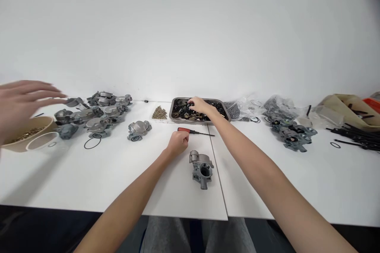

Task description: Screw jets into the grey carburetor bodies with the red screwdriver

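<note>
My left hand [178,143] rests on the white table as a closed fist; what it holds, if anything, is hidden. Just beyond it lies a screwdriver [184,130] with a red and black handle, its shaft pointing right. My right hand [200,105] reaches into a metal tray [199,121] of small black and brass-coloured parts. Its fingers are bent together among those parts, and I cannot make out what they pinch. A grey metal carburetor [202,168] stands on the table in front of me, between my forearms, touched by neither hand.
Small brass screws [159,113] lie heaped left of the tray. Several carburetors [97,125] crowd the left, near another person's open hand [26,101] and a tub [47,122]. More carburetor bodies [292,132], plastic bags [245,106] and black parts [356,136] lie right. A table seam [220,182] runs forward.
</note>
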Demonstrator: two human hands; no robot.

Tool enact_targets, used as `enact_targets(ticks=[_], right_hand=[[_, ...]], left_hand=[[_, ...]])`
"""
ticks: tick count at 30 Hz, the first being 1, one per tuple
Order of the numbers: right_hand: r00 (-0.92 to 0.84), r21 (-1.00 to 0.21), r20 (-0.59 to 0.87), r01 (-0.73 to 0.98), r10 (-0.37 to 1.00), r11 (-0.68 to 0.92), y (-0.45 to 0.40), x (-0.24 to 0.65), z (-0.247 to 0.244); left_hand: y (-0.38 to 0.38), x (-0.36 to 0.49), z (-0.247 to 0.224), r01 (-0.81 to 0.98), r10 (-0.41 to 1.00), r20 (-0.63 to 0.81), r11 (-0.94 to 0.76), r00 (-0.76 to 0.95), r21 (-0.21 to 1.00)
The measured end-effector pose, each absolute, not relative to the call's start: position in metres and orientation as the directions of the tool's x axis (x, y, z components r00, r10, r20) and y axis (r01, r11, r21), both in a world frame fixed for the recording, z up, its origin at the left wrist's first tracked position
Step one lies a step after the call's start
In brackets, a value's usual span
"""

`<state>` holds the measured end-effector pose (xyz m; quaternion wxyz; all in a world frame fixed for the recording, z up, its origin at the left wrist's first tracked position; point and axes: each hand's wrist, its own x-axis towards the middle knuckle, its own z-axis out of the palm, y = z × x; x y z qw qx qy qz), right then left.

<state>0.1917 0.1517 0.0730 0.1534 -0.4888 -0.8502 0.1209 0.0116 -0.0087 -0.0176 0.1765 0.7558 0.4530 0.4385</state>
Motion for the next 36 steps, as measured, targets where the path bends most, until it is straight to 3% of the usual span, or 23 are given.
enact_targets(ticks=[5,10,14,17,19,23,27,36], right_hand=[[-0.436,-0.425,0.149,0.782,0.887,0.456,0.146,0.178,0.063],[-0.329,-0.6,0.245,0.688,0.912,0.409,0.138,0.186,0.069],[-0.208,-0.785,0.294,0.505,0.933,0.36,0.111,0.19,0.081],[-0.239,-0.91,0.204,0.31,0.949,0.274,0.073,0.191,0.08],[-0.287,-0.965,0.12,0.19,0.95,0.179,0.046,0.192,0.073],[-0.34,-1.0,-0.015,0.01,0.94,-0.012,0.012,0.198,0.053],[-0.317,-0.988,-0.088,-0.096,0.944,-0.124,0.008,0.205,0.041],[-0.336,-0.989,-0.117,-0.049,0.934,-0.141,0.018,0.216,0.039]], left_hand=[[0.0,0.039,-0.025,0.536,0.817,0.539,-0.554,0.203,0.637],[-0.003,0.032,-0.019,0.509,0.791,0.598,-0.571,0.129,0.645],[-0.004,0.031,-0.009,0.498,0.758,0.651,-0.549,-0.04,0.671],[-0.003,0.03,-0.001,0.478,0.727,0.658,-0.515,-0.197,0.712],[-0.001,0.032,0.001,0.452,0.738,0.642,-0.51,-0.207,0.732],[-0.002,0.04,-0.002,0.406,0.804,0.595,-0.544,0.001,0.735],[-0.008,0.047,-0.004,0.31,0.815,0.58,-0.554,0.011,0.773],[-0.01,0.05,-0.004,0.303,0.809,0.588,-0.558,-0.01,0.772]])
